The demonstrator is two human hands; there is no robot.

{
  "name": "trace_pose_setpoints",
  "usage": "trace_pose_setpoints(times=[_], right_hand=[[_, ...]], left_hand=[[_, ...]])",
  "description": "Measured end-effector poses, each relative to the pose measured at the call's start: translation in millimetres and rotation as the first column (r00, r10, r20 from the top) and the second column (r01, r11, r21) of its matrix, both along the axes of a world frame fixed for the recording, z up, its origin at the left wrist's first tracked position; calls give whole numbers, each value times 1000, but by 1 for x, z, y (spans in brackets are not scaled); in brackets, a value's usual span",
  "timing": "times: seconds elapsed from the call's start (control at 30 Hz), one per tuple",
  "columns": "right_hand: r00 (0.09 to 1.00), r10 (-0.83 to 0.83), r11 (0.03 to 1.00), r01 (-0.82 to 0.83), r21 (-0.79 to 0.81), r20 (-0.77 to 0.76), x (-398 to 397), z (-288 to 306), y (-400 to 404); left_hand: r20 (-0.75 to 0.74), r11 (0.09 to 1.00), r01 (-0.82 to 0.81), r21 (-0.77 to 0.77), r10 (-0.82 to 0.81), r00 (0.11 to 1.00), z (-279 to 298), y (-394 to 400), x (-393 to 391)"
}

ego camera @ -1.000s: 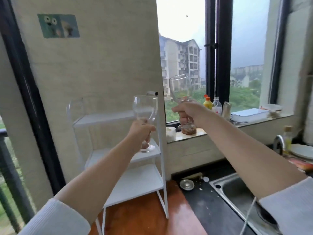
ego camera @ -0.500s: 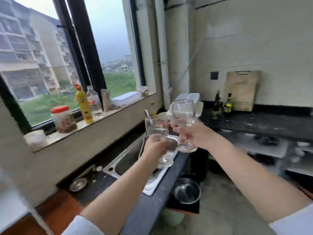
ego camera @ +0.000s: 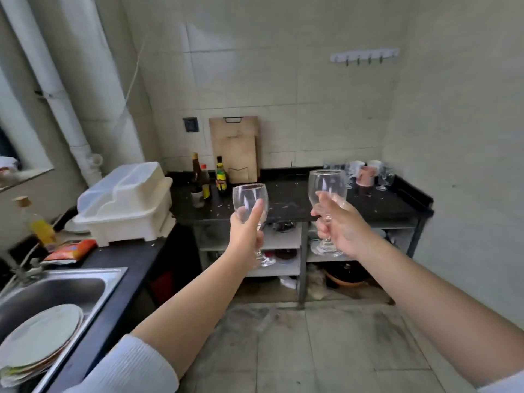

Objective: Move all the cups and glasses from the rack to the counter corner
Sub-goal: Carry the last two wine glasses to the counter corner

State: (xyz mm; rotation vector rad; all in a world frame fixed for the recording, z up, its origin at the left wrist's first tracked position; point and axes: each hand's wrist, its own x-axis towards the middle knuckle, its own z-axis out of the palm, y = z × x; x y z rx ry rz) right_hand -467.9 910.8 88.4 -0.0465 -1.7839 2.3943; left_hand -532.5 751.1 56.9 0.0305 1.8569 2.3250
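Note:
My left hand (ego camera: 246,236) grips a clear wine glass (ego camera: 249,199) by the lower bowl and stem, held upright in the air. My right hand (ego camera: 338,228) grips a second clear wine glass (ego camera: 326,185) the same way, a little higher and to the right. Both are out in front of me over the floor, short of the black counter (ego camera: 289,199). In the counter's far right corner stand several cups and glasses (ego camera: 365,174), among them white mugs and a pink one. The rack is out of view.
A white dish drainer (ego camera: 127,202) sits on the left counter, with a sink (ego camera: 51,293) holding plates (ego camera: 42,338) below it. Bottles (ego camera: 221,177) and a wooden cutting board (ego camera: 235,148) stand at the back. Open shelves (ego camera: 283,242) with pots lie under the counter.
My view has swung right from the white rack, past the window and sink, to the far counter. Both hands have kept hold of their glasses throughout.

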Motion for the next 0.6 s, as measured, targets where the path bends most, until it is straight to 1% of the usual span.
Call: trace_pose_setpoints(times=[0.1,0.2,0.27,0.37,0.4,0.47,0.53,0.6], right_hand=[[986,-164,986,164,-37,5,-16,-6,63],[960,-279,960,278,28,27,-39,-17,120],[928,-371,926,367,93,28,-62,-29,157],[834,-551,820,536,201,23,-104,-45,209],[800,-600,782,581,228,21,-122,-48,228],[743,-670,720,645,257,13,-161,-49,263],[682,-731,646,702,299,-25,-198,-47,292],[638,-766,569,732,375,-82,-232,-47,316]], left_hand=[[29,993,115,-21,-114,993,-16,60,-35],[-2,981,175,-86,-176,984,-33,112,-73],[26,977,194,-89,-193,981,-45,143,-106],[65,973,216,-85,-211,975,-57,189,-166],[63,966,235,-108,-229,971,-61,206,-190],[25,928,292,-232,-295,955,-64,237,-240],[-17,866,346,-361,-377,926,-62,265,-284],[-61,814,380,-439,-449,892,-62,292,-322]])
